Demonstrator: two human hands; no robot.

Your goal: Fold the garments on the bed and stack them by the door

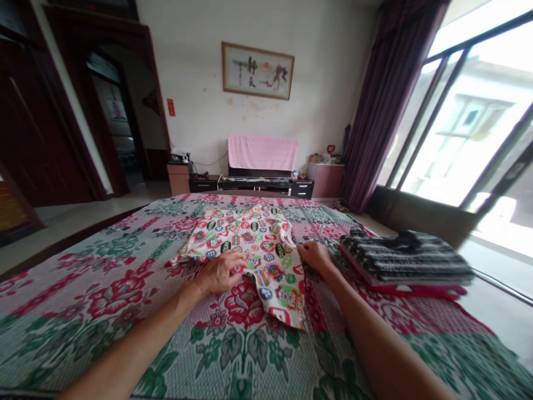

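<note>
A pair of small pants [266, 244] with a colorful cartoon print on white lies spread on the flowered bedcover [175, 333]. One leg points left, the other toward me. My left hand [222, 271] is at the crotch between the legs, its bent fingers closed on the cloth. On the opposite side, my right hand [316, 256] pinches the right edge of the pants. The tips of both hands' fingers are partly hidden.
Right of my right arm sits a stack of folded clothes [408, 261], black-and-white striped on top and red below. Beyond the bed's far edge stands a low black cabinet [258, 184] with a pink cloth [262, 153] above it. Windows line the right side.
</note>
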